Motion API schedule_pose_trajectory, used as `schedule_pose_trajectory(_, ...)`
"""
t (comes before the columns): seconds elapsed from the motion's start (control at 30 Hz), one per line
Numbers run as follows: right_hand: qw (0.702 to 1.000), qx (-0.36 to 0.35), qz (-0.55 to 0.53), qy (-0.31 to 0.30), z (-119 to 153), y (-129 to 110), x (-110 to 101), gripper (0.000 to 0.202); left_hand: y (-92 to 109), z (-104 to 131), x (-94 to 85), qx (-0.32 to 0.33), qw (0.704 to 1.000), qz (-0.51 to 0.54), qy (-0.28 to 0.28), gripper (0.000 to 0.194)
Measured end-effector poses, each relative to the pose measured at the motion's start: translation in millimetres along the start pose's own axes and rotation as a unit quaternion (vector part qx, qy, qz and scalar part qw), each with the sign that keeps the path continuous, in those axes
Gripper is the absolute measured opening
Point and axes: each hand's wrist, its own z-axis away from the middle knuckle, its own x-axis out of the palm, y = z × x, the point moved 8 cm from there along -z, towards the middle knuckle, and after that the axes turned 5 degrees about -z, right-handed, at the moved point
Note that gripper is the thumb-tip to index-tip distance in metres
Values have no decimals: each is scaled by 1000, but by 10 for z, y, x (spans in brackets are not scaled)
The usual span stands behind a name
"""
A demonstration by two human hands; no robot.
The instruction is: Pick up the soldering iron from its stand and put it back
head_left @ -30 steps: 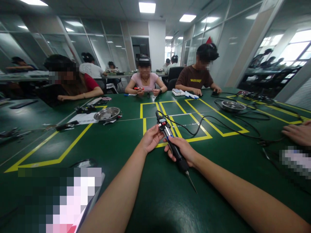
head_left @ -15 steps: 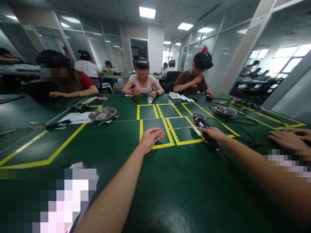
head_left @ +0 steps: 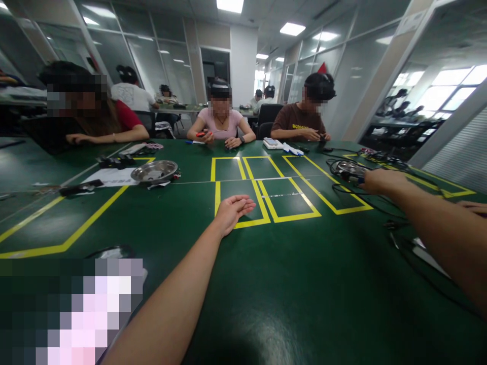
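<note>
My left hand [head_left: 234,212] rests on the green table [head_left: 266,284], inside a yellow tape frame, with the fingers stretched out and nothing in them. Far to the right, my right hand [head_left: 384,181] is closed around what looks like a corded electric screwdriver [head_left: 356,179]. Only a blue and dark part of it shows beyond my fingers; the hand covers the rest. That end lies over or beside a round metal bowl [head_left: 344,165], partly hidden by it. Black cables [head_left: 344,188] loop around the bowl and under my forearm.
Yellow tape rectangles [head_left: 297,219] mark the table. A second metal bowl [head_left: 155,171] stands left by a paper sheet [head_left: 110,176] and black parts [head_left: 81,187]. A white device [head_left: 273,144] and gloves [head_left: 292,149] lie at the far side. Several people sit opposite; another person's hand [head_left: 474,207] is at right.
My right hand has carried the screwdriver away from the tape frames, to the right and farther back, over to the bowl. My left hand stays in its place. The view has tilted slightly down.
</note>
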Motion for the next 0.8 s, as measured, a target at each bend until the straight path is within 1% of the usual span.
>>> schedule_pose_trajectory(0.07,996,-32,76,-38,51,-127,108,39,-3,-7,-3,-1,1000,2,1,15)
schedule_pose_trajectory(0.1,994,-46,90,-39,75,-189,135,38,-6,-12,-6,-2,1000,2,1,14)
schedule_pose_trajectory(0.27,987,-89,121,-64,110,-415,268,27,-16,-23,-20,-7,1000,-2,4,14)
schedule_pose_trajectory(0.37,983,-104,134,-72,86,-499,284,26,-12,-24,-20,-6,1000,-12,2,15)
schedule_pose_trajectory(0.57,984,-109,126,-64,106,-568,225,24,-13,-30,-16,-3,1000,-10,-3,16)
schedule_pose_trajectory(0.8,994,-86,50,-45,170,-546,200,14,-18,-26,-33,-3,1000,-9,-7,16)
